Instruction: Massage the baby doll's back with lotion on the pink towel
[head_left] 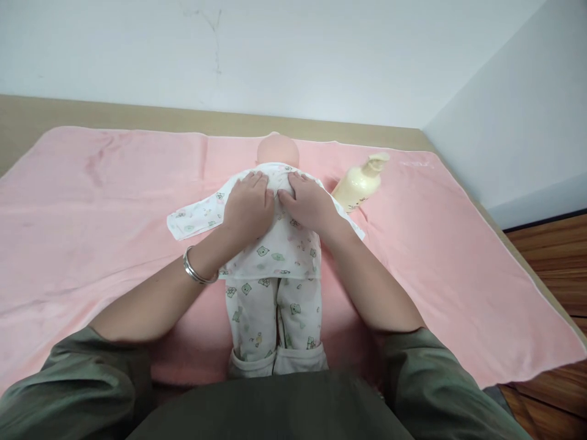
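Pressing or smoothing of the shirt (279,238) seems the step in hand; light, evenly matched pressure would be called for by the next move. The left hand (250,208), its forearm brought in from 7 o'clock, is laid on the shirt's upper part, fingers towards 1 o'clock. The doll (277,151) is laid mid-towel (114,195), head at 12, apparently face down. The right hand (309,205) is angled towards 11. Both grips are flattened open, nothing grasped, thumbs turned inward. The bottle (360,186) is placed at 2 o'clock.
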`<action>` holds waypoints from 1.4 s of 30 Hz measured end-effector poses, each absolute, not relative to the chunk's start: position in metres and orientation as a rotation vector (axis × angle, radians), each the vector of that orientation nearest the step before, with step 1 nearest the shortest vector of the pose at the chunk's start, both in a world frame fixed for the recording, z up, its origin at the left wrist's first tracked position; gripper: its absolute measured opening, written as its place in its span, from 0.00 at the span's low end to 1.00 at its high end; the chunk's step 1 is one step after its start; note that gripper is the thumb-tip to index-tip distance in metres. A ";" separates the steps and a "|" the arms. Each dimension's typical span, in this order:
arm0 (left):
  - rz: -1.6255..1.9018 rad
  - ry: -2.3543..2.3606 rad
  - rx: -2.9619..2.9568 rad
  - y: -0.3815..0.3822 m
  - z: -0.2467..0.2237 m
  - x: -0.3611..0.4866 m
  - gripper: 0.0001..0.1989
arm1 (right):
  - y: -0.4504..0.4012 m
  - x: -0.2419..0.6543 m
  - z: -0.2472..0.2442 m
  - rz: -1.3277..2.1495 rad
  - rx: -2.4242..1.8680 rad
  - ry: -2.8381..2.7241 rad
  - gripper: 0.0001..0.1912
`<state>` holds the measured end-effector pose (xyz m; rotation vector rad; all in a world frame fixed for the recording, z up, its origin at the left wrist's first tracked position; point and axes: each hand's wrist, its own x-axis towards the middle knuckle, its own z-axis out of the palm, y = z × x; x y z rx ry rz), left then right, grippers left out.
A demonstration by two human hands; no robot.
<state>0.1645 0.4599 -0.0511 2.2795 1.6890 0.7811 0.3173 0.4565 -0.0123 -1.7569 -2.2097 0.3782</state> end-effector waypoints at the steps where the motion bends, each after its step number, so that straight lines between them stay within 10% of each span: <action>1: 0.775 1.676 2.304 0.454 -0.049 0.167 0.28 | 0.461 0.318 -0.016 0.376 -1.744 -2.201 0.20; 42: 1.014 1.691 2.082 0.472 -0.062 0.165 0.28 | 0.442 0.307 -0.012 0.331 -1.685 -2.292 0.22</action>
